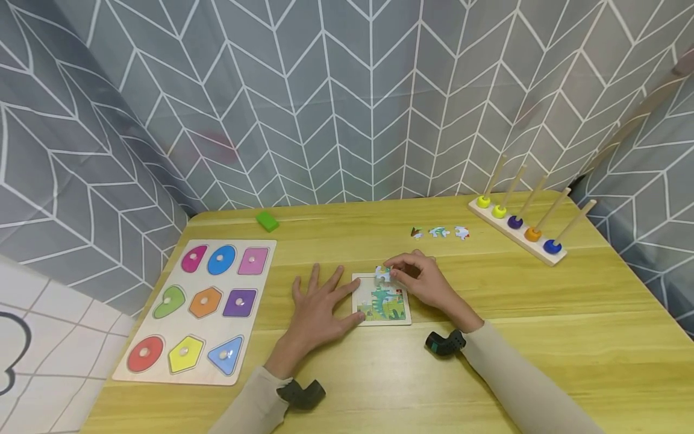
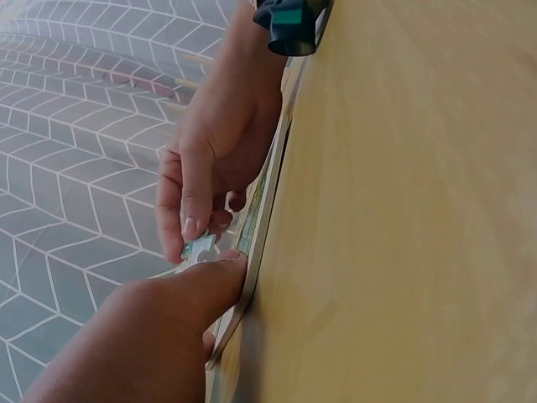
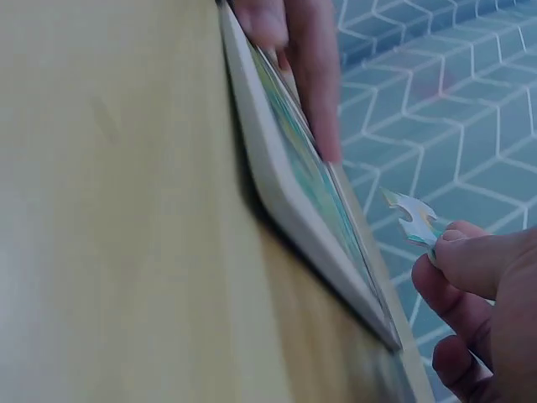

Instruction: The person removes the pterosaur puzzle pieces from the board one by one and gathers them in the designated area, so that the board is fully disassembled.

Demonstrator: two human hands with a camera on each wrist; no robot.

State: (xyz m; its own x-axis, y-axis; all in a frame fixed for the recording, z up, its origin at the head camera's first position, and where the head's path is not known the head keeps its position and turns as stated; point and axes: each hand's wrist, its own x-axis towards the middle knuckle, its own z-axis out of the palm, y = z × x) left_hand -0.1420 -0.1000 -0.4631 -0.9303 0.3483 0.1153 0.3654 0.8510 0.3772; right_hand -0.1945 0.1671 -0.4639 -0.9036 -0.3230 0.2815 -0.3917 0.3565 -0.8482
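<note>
Okay, I see a small jigsaw piece (image 1: pixel 382 275) pinched in the right hand (image 1: pixel 422 282), held just over the top edge of the puzzle tray (image 1: pixel 381 299), near its upper middle; the right wrist view shows the piece (image 3: pixel 414 218) between thumb and fingers (image 3: pixel 470 260), clear of the tray surface (image 3: pixel 310 210), not seated. Right hand fingers curled tight round the piece. Left hand (image 1: pixel 316 307) lies flat on the table (image 1: pixel 542 313), fingers spread and straight, holding nothing, its thumb touching the tray's left edge; the left wrist view shows that thumb (image 2: pixel 197 290) pressed against the tray rim (image 2: pixel 260 243). Tray sits at table centre and already carries a green dinosaur picture in most of it. Three loose pieces (image 1: pixel 439 232) lie in a row farther back on the table, right of centre, well apart from the tray. Farther right, a wooden peg stand (image 1: pixel 517 232) with five slanted pegs, one coloured ring at each base. Left side: a shape-sorter board (image 1: pixel 203 310) with nine coloured knobbed shapes, all seated. A green block (image 1: pixel 267 220) sits near the back edge. Both wrists wear dark camera mounts. Grey chevron curtain behind.
</note>
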